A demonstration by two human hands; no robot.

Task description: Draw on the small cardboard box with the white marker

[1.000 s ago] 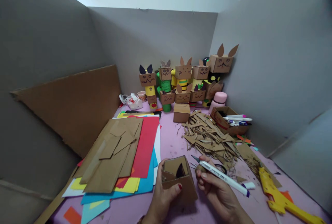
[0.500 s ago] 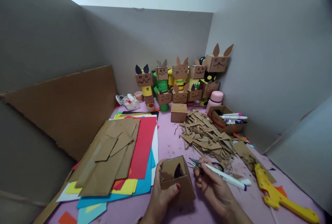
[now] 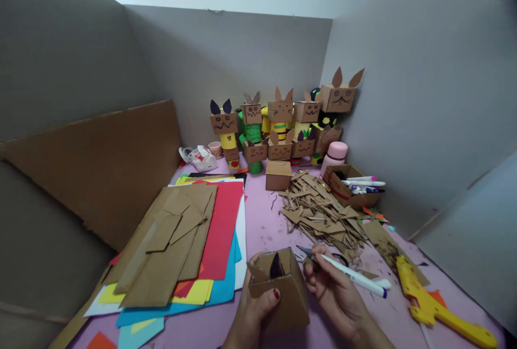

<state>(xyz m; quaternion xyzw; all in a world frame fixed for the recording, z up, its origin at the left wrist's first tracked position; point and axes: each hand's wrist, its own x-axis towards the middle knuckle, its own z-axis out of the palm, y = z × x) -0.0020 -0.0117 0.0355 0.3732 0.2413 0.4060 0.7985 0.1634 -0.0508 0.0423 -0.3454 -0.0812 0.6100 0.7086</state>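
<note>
My left hand (image 3: 253, 306) grips a small brown cardboard box (image 3: 285, 300) from its left side, thumb across the near face. Two pointed ears rise from the box top: a dark one (image 3: 277, 266) in the middle and a plain brown one at the left corner. My right hand (image 3: 335, 290), just right of the box, is closed round a white marker (image 3: 355, 278). The marker's dark tip points left towards the box and its purple end points right. Partly hidden behind the right hand lie scissors (image 3: 342, 258) with a dark handle.
Cardboard scraps (image 3: 323, 211) are heaped beyond my right hand, near a box of markers (image 3: 351, 187). A yellow glue gun (image 3: 442, 306) lies at right. Coloured paper (image 3: 224, 220) and cardboard sheets (image 3: 161, 263) cover the left. Several cardboard animal figures (image 3: 280, 112) stand behind a closed box (image 3: 278, 175).
The cardboard box has tipped and shifted slightly down and to the right in my left hand. My right hand, with the marker, has hardly moved.
</note>
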